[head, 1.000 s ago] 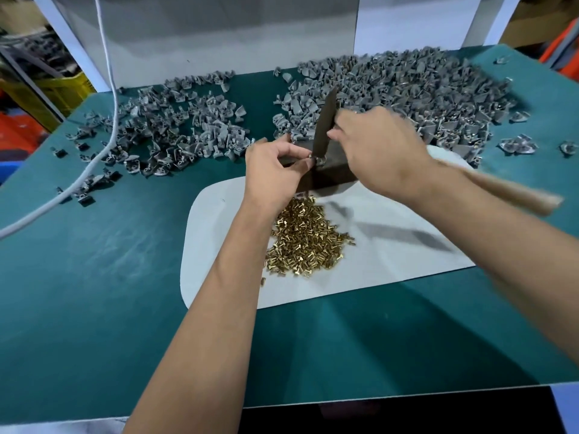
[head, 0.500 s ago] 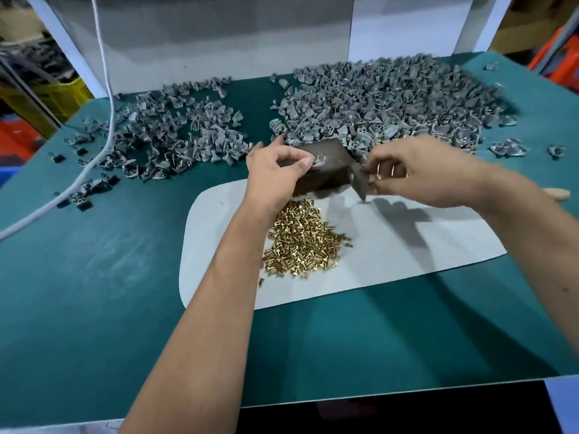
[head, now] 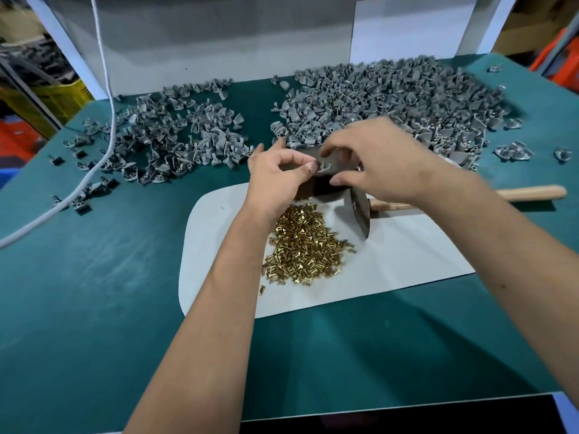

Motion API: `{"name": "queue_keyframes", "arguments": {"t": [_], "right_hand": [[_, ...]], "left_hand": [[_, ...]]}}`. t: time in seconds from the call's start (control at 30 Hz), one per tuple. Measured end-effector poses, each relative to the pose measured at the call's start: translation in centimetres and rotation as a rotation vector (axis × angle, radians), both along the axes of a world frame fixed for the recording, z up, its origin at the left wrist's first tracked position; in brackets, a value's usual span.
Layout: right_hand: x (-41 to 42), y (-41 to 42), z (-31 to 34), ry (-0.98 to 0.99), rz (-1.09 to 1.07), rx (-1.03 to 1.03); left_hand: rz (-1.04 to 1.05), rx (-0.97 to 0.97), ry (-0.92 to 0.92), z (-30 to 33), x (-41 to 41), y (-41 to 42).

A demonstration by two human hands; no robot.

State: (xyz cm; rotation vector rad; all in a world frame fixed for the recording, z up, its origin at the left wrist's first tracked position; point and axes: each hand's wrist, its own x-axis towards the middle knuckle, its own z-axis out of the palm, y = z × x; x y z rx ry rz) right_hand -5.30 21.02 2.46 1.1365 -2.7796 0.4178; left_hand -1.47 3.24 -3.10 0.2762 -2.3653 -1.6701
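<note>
Centre of frame, slightly above middle: the left hand (head: 275, 173) pinches a small grey part (head: 324, 166) btwn thumb & index finger, holding it on top of a dark metal block (head: 322, 187). The block stands at the upper edge of a white mat (head: 407, 255) on the green surface (head: 94, 292). The right hand (head: 382, 158) hovers over the block's right side w/ fingers curled, index tip just above the part & thumb at the block's front face; it's slightly blurred, so can't tell if it grips anything. Just right of the block & below the right hand a hammer (head: 360, 211) lies on the mat, metal head pointing toward the lower frame edge, wooden handle (head: 529, 193) running out to the right, partly hidden by the right forearm. Below the block, approx. mid-frame, a heap of small brass pins (head: 304, 245) sits on the mat, next to the left wrist. Upper left: a loose spread of grey parts (head: 175, 136). Upper right: a bigger, denser pile of grey parts (head: 391, 95), reaching down behind the hands. A few stray parts (head: 513, 151) lie far right. A white cable (head: 103, 89) drops from the top left & curves off the left edge.
</note>
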Motion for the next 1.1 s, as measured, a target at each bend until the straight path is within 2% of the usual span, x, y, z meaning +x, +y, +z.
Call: {"name": "queue_keyframes", "arguments": {"t": [0.13, 0.27, 0.33, 0.4, 0.47, 0.77, 0.9, 1.1], "right_hand": [[-0.2, -1.0, -0.6, 0.129, 0.025, 0.003], [-0.7, -1.6, -0.7, 0.160, 0.042, 0.001], [-1.3, -1.7, -0.8, 0.139, 0.046, -0.022], [-2.1, -1.6, -0.9, 0.097, 0.033, -0.064], [-3.1, -1.5, -1.0, 0.080, 0.010, -0.076], [-6.8, -0.7, -1.7, 0.045, -0.088, -0.047], [-8.6, -0.5, -2.2, 0.034, -0.187, -0.048], [-9.7, -0.5, -2.4, 0.031, -0.285, -0.037]], "left_hand": [[0.000, 0.003, 0.021, 0.3, 0.1, -0.2], [0.083, 0.074, 0.103, 0.0, -0.2, -0.9], [0.234, -0.044, 0.107, -0.2, -0.4, -2.2], [0.397, -0.256, 0.057, -0.6, -0.5, -4.0], [0.469, -0.400, -0.015, -1.2, -0.4, -5.7], [0.252, -0.672, -0.096, -3.0, -0.5, -6.9], [0.273, -0.690, -0.019, -3.2, -1.0, -7.2], [0.392, -0.531, 0.030, -2.7, -0.4, -6.9]]}}
